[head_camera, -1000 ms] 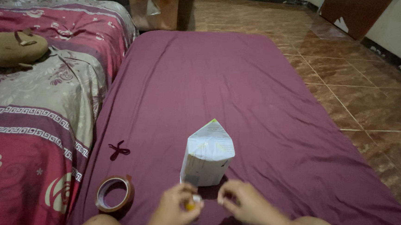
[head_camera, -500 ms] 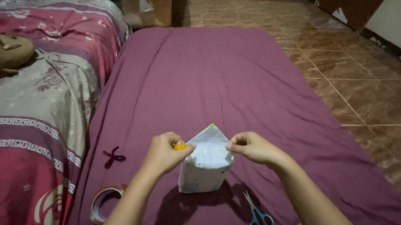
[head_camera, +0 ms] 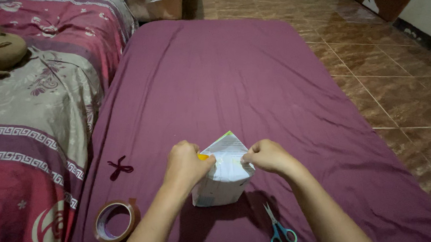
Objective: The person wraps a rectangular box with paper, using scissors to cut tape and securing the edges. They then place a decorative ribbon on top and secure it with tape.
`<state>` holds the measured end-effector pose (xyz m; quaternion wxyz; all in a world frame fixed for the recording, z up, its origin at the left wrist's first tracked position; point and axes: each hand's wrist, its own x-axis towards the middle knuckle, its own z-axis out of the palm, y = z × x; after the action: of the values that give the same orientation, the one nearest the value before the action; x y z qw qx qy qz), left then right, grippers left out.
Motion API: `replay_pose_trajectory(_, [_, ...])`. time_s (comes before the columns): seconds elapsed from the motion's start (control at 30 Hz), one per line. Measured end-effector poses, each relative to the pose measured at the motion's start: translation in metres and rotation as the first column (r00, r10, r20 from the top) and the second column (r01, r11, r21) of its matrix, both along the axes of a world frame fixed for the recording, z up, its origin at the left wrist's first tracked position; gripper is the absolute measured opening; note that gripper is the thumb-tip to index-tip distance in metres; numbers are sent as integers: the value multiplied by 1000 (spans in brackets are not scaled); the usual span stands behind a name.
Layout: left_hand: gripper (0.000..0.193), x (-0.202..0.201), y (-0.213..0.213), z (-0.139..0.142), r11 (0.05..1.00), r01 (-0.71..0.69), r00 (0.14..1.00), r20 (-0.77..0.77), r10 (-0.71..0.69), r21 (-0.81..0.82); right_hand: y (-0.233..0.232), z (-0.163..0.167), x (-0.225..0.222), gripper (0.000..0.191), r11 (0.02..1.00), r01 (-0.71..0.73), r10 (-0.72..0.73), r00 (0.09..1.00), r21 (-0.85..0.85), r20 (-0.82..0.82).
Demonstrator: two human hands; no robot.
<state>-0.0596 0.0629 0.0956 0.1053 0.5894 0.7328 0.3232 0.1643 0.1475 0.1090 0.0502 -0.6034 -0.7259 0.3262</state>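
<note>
Both hands, left hand [head_camera: 185,165] and right hand [head_camera: 268,156], pinch a paper-wrapped box [head_camera: 222,178] on the purple mattress [head_camera: 238,77] beside tiled floor [head_camera: 401,92].

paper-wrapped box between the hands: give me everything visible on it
The paper-wrapped box is a small upright block covered in white printed paper, standing on the purple sheet. Its top flap is folded into a triangular point with a greenish tip, aimed away from the camera. The paper looks thin and creased along the folds. The left hand pinches the flap's left edge, with something small and yellow at its fingers; the right hand pinches the right edge. The lower front face is in shadow.
</note>
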Motion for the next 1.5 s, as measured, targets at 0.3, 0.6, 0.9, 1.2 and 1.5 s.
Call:
replay_pose_trajectory(0.3, [37, 7, -1, 2, 999, -30, 998, -62, 28, -38, -11, 5, -12, 36, 995, 22, -34, 992, 98, 124])
replay_pose_trajectory(0.6, [40, 5, 3, -9, 1000, 11, 993, -118, -13, -24, -4, 13, -4, 59, 998, -41, 26, 960, 49, 279])
replay_pose_trajectory(0.9, [45, 11, 0, 4, 987, -18, 999, 25, 22, -157, -99, -39, -46, 33, 557, -37, 313, 935, 830, -169])
replay_pose_trajectory(1.2, [43, 3, 7, -17, 1000, -11, 1000, -12, 11, -19, -112, -46, -35, 39, 567, -45, 231, 967, 823, -106])
replay_pose_trajectory(1.5, [44, -26, 6, 6, 933, 181, 951, 297, -86, -312, -121, -41, -35, 37, 514, -59, 229, 971, 856, -71])
